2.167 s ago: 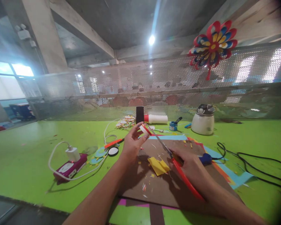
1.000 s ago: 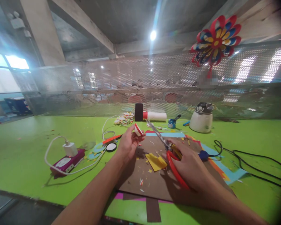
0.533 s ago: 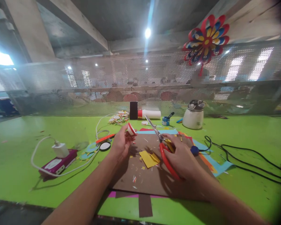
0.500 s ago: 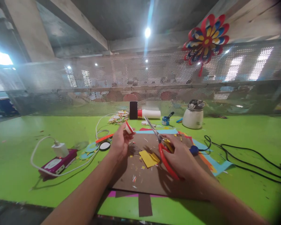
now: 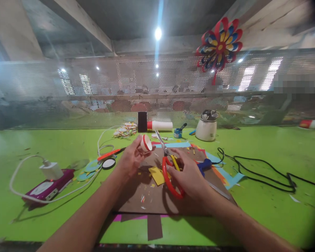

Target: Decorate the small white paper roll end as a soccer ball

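Observation:
My left hand (image 5: 133,155) holds a cut-down paper cup (image 5: 146,143), white with a red band, its round mouth turned toward the right. The fingers are wrapped round its left side. My right hand (image 5: 187,171) grips scissors (image 5: 161,142) with red and yellow handles. Their blades point up and away, close to the right of the cup but apart from it. Under both hands lies a brown board (image 5: 136,199) strewn with paper scraps. A folded yellow paper piece (image 5: 156,175) rests on it between the hands.
A blue glue gun (image 5: 205,165) with a black cord lies by my right wrist. At the left are a purple power strip (image 5: 65,178) with a white charger and an orange cutter (image 5: 109,155). A phone (image 5: 142,121), stacked cups (image 5: 161,126), a paint jar (image 5: 177,133) and a kettle-like flask (image 5: 206,126) stand behind.
The view has shifted a little to the right. The cup has turned so its open mouth shows more. My right hand still has the scissors, and the glue gun shows more clearly beside it.

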{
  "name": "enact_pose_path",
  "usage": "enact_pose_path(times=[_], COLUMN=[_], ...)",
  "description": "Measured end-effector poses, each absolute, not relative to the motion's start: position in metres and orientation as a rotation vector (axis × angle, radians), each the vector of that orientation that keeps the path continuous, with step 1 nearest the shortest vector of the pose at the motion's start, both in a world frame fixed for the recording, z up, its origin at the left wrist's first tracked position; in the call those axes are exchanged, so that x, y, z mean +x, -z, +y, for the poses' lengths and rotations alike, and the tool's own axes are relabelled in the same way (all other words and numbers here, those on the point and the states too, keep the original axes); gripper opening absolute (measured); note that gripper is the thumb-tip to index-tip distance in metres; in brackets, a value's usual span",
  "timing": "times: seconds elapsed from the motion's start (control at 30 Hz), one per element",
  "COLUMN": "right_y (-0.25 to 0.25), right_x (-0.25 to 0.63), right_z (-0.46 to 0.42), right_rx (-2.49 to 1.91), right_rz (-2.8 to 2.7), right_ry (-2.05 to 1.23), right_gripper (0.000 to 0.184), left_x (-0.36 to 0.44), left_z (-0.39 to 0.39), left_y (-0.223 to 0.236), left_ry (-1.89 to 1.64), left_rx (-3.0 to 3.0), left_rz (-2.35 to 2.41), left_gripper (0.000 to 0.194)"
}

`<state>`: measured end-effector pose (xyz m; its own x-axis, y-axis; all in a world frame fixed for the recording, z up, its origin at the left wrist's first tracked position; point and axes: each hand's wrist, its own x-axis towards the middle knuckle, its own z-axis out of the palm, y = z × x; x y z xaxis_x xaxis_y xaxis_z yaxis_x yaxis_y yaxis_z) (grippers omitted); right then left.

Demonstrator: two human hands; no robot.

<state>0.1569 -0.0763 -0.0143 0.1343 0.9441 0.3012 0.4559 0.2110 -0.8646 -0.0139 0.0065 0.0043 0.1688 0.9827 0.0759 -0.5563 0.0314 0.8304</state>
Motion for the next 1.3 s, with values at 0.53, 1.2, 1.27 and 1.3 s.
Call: enact_pose_path(times=[0.53,1.2,1.27,1.3], right_y=[0.03,0.016,0.025,0.029], right_x=[0.151,0.167,0.164,0.163], right_z=[-0.079,-0.078,-0.075,-0.073], right_rx=[-1.442,-1.274,-1.249,-1.256], right_rz=[-1.714,-1.599,-1.551,-1.54], right_ry=[-0.296,-0.492,-0.469,-0.45], right_gripper=[0.046,0.049,0.047,0.046], left_x=[-0.018,-0.027,-0.028,-0.028], left_z=[-0.005,0.013,0.013,0.014], left_y=[-0.003,-0.005,-0.005,-0.005], left_ry=[-0.955,-1.243,-1.251,-1.258], left_rx=[1.162,0.934,0.924,0.92], left_rz=[0.469,0.387,0.369,0.356], left_gripper=[0.042,0.025,0.031,0.032])
